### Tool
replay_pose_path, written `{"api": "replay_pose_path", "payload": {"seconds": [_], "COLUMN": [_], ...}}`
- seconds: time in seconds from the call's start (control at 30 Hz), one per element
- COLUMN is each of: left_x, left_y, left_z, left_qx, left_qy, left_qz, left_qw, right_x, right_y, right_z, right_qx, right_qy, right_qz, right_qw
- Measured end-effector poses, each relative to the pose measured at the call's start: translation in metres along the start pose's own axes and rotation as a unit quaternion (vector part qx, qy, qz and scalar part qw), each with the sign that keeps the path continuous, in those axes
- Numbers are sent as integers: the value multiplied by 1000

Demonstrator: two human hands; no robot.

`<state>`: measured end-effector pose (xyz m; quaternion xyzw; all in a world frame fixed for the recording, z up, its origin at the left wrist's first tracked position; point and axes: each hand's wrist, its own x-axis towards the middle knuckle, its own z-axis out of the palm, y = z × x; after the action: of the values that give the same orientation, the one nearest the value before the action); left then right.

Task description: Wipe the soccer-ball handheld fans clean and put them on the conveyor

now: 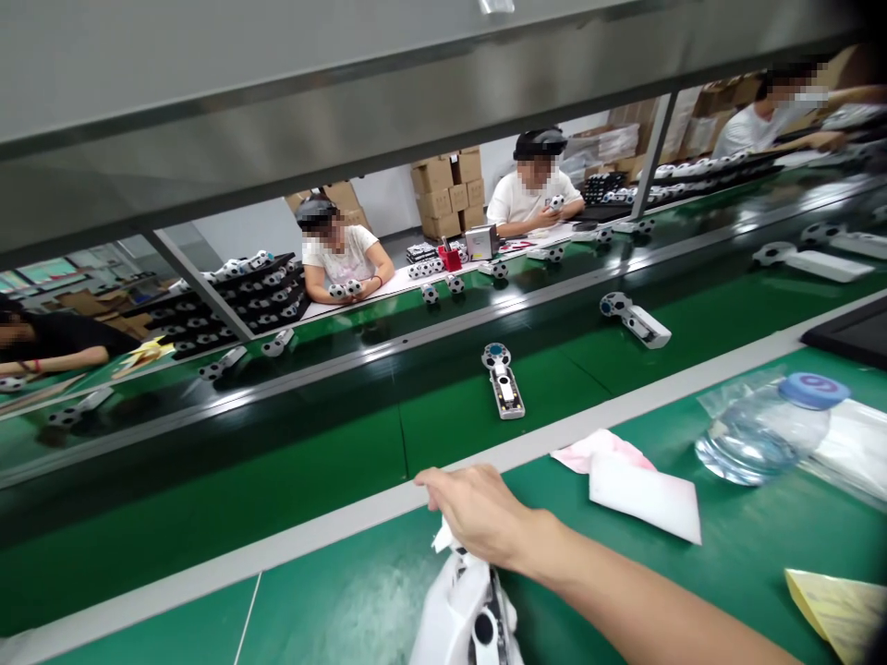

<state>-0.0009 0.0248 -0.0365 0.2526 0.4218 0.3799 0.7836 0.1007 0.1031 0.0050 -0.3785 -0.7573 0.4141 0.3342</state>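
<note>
Biggest first: a grey metal overhead shelf (346,139) spans the top of my view; below it runs a glossy green conveyor belt (277,480), then my green worktable (333,591) on the near side. Across the belt, a co-worker in a white top (343,259) handles ball-patterned parts; another co-worker with a black headset (533,199) holds one too. Clear plastic bottle with blue cap (762,429) on my table, right side. My left hand (443,614), white-gloved, is wrapped around a white handheld unit with a black oval (485,628), low centre, above the table near the belt edge. My bare right hand (478,508) is over the unit's far end, fingers bent; can't tell if they pinch the white scrap (442,536) showing under them. White rectangular pad (644,494) right of that, touching a crumpled pink-and-white cloth (610,446).
</note>
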Motion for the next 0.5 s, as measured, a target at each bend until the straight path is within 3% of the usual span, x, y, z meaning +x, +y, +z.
{"api": "replay_pose_path", "payload": {"seconds": [0.07, 0.17, 0.37, 0.5], "left_x": [-4, -10, -13, -13], "left_y": [3, 11, 21, 20], "left_z": [1, 4, 6, 1], "left_qx": [6, 8, -146, -176], "left_qy": [-5, -8, 42, 27], "left_qz": [-21, -37, -90, -73], "left_qw": [1000, 999, 984, 981], "right_x": [10, 26, 14, 0], "right_y": [9, 25, 51, 57], "right_z": [0, -6, -12, -9], "right_qx": [115, 301, 440, 494], "right_qy": [30, 108, 231, 247], "right_qz": [72, 152, 219, 221], "right_qw": [990, 935, 840, 804]}}
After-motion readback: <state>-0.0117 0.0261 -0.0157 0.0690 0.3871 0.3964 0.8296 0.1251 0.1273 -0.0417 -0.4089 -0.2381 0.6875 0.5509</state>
